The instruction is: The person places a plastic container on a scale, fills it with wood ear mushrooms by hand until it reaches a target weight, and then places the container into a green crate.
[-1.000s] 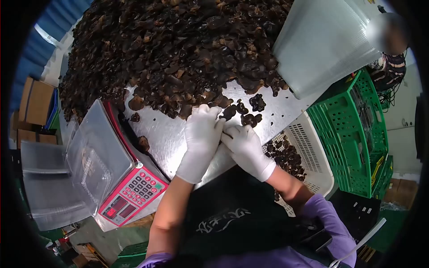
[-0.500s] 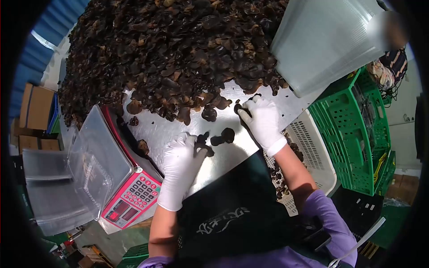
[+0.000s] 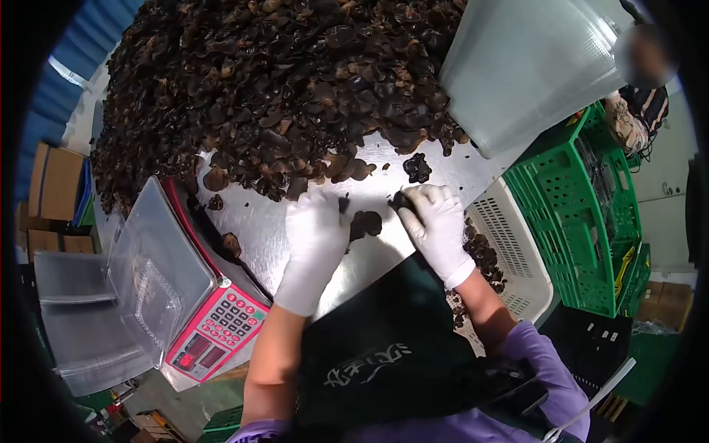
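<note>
Both my hands wear white gloves over a metal table (image 3: 255, 214). My left hand (image 3: 314, 232) is closed, its fingers curled, and a dark bit of wood ear mushroom (image 3: 344, 203) sticks out by the thumb; the rest is hidden. Between the hands lies another mushroom piece (image 3: 365, 224), flat on the metal. My right hand (image 3: 436, 225) is closed on a dark wood ear mushroom (image 3: 400, 201), held at thumb and fingertips. Just beyond it sits a crinkled clump (image 3: 417, 168). A large heap of wood ear mushrooms (image 3: 281, 88) covers the table's far side.
At left stands a red scale (image 3: 221, 325) with a clear plastic tray (image 3: 140, 258). A white basket (image 3: 535, 277) holding mushroom pieces is below the table's right edge. Farther right are green crates (image 3: 572, 214). A translucent bin (image 3: 524, 74) stands at back right. Cardboard boxes (image 3: 55, 181) are far left.
My left hand has moved forward and curled over. My right hand has drawn back toward me, and the crinkled clump now lies uncovered on the metal where it was.
</note>
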Demonstrator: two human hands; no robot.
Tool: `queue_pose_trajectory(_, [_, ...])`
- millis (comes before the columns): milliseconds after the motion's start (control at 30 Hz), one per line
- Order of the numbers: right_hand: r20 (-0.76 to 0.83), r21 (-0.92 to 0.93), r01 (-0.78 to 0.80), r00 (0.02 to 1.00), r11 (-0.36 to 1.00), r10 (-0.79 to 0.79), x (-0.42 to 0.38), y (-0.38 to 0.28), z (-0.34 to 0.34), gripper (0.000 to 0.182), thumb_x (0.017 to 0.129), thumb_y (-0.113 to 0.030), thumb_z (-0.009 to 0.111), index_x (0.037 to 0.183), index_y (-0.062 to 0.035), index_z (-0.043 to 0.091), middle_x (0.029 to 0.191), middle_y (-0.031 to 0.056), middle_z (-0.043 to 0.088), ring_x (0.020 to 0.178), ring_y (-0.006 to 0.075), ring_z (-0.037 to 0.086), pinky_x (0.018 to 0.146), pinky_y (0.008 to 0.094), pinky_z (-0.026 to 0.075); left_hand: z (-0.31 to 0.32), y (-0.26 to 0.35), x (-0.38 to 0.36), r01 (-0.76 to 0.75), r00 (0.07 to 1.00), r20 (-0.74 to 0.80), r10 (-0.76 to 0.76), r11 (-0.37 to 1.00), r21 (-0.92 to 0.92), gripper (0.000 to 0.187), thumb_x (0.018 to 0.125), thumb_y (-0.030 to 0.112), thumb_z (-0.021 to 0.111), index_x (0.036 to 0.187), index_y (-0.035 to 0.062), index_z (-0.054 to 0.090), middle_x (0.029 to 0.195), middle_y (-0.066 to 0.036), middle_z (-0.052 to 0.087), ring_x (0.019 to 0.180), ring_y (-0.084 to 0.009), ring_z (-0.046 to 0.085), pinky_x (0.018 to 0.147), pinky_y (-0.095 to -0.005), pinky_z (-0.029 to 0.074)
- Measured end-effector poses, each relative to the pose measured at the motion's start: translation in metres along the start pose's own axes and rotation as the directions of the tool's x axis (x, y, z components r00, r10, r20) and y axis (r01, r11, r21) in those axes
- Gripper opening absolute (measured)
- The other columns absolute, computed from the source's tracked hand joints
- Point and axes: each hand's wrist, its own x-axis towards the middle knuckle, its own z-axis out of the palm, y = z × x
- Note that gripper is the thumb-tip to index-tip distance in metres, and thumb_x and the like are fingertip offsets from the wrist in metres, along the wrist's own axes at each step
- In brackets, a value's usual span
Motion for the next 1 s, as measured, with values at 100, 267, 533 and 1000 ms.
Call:
queue_pose_trajectory(100, [0.020,0.124,0.154,0.987,0.980,-0.158,0.001,-0.012,-0.003,0.025,0.077,-0.018,0.073,0.101,-0.0119,0.069,0.096,0.0008,0.061,0.091,0.0204,0.056,0.077,0.0369,0.042,-0.027,-0.010,-0.016,-0.072,0.986,0.136,0.101,0.976,-0.205,0.024,0.079,0.021,0.066,0.095,0.0027,0.064,0.091,-0.015,0.061,0.091,-0.0338,0.060,0.082,-0.0422,0.047])
queue_pose_trajectory(267, [-0.060,-0.004,-0.071,0.996,0.997,0.070,0.043,0.028,0.000,0.025,0.079,-0.023,0.070,0.100,-0.0102,0.067,0.101,0.0042,0.064,0.090,0.0265,0.062,0.076,0.0392,0.046,-0.047,-0.002,0.002,0.018,0.995,0.098,0.005,0.973,-0.229,0.028,0.080,0.017,0.066,0.105,0.0028,0.065,0.098,-0.015,0.062,0.096,-0.0332,0.059,0.086,-0.0426,0.048])
queue_pose_trajectory(533, [0.162,-0.028,-0.163,0.973,0.986,0.165,0.021,0.064,-0.062,0.015,0.079,-0.022,0.071,0.086,-0.0085,0.069,0.090,0.0120,0.067,0.073,0.0308,0.066,0.067,0.0397,0.053,0.007,0.023,0.057,-0.171,0.968,-0.165,0.189,0.978,0.115,0.032,0.070,0.020,0.073,0.098,0.0071,0.064,0.095,-0.009,0.056,0.090,-0.0262,0.057,0.076,-0.0362,0.048])
queue_pose_trajectory(1000, [0.196,0.011,0.111,0.974,0.994,-0.111,0.011,0.040,-0.005,0.020,0.074,-0.009,0.067,0.093,-0.0112,0.069,0.087,0.0095,0.063,0.079,0.0291,0.063,0.070,0.0403,0.052,-0.036,-0.008,-0.008,-0.113,0.992,0.041,0.120,0.984,-0.136,0.041,0.074,0.009,0.069,0.114,0.0081,0.066,0.099,-0.010,0.061,0.097,-0.0290,0.058,0.086,-0.0393,0.047])
